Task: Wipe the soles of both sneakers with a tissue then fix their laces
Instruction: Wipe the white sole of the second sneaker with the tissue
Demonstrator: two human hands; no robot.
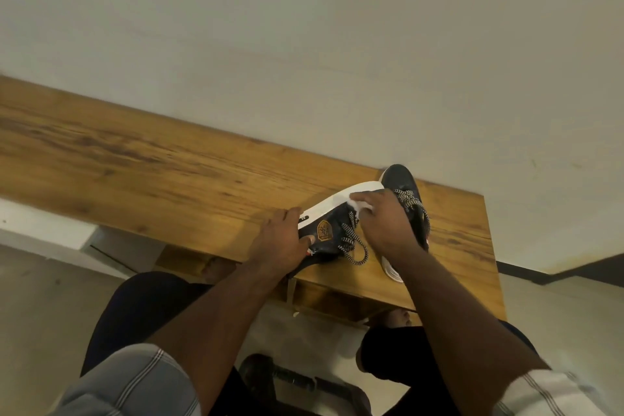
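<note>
Person seated at wooden table, both hands up on it nr the R end. L hand grips heel end of a dark sneaker tipped on its side, white sole turned away from the person; thumb on the upper by an orange patch. R hand fingers curled, pinching a white tissue against the sole edge. Checkered laces hang loose. 2nd sneaker stands just behind, partly hidden by R hand.
</note>
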